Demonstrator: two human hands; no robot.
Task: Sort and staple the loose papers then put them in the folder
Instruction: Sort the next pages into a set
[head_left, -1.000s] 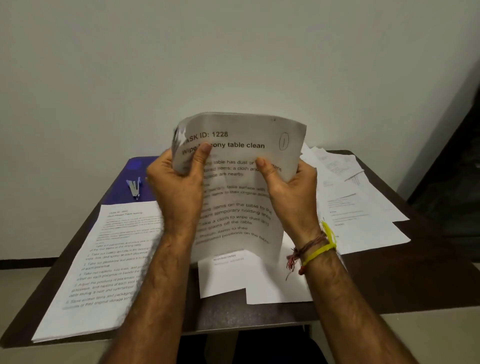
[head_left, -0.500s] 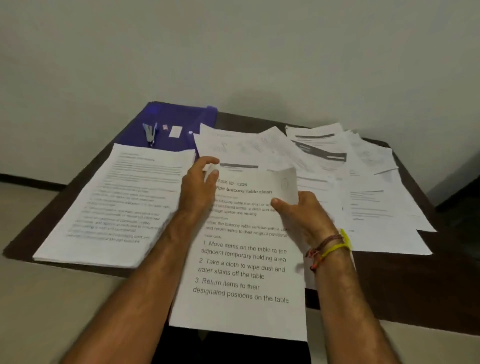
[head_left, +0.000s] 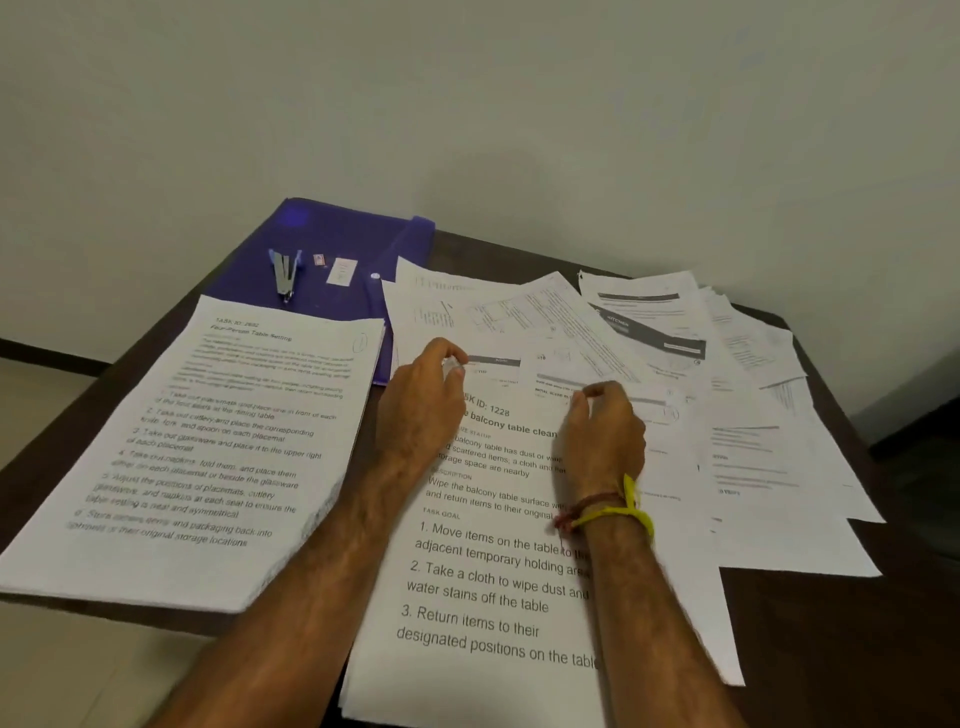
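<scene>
A stack of papers headed "TASK ID: 1228" (head_left: 498, 577) lies flat on the dark table (head_left: 831, 634), its lower end hanging over the front edge. My left hand (head_left: 421, 410) pinches the stack's top left corner. Fingers of my right hand (head_left: 605, 431) curl over its top edge. Another stack headed "Four-Person Table Setting" (head_left: 223, 441) lies to the left. Loose sheets (head_left: 737, 415) spread across the back and right. At the back left lies the purple folder (head_left: 343, 239) with a stapler (head_left: 284, 278) on it.
A small staple box (head_left: 319, 260) and a white card (head_left: 342, 271) lie on the folder beside the stapler. A pale wall stands just behind the table. The floor drops away at the left and front edges.
The 1228 stack came down from upright in front of me to flat on the table. Both hands lowered with it, still at its top edge.
</scene>
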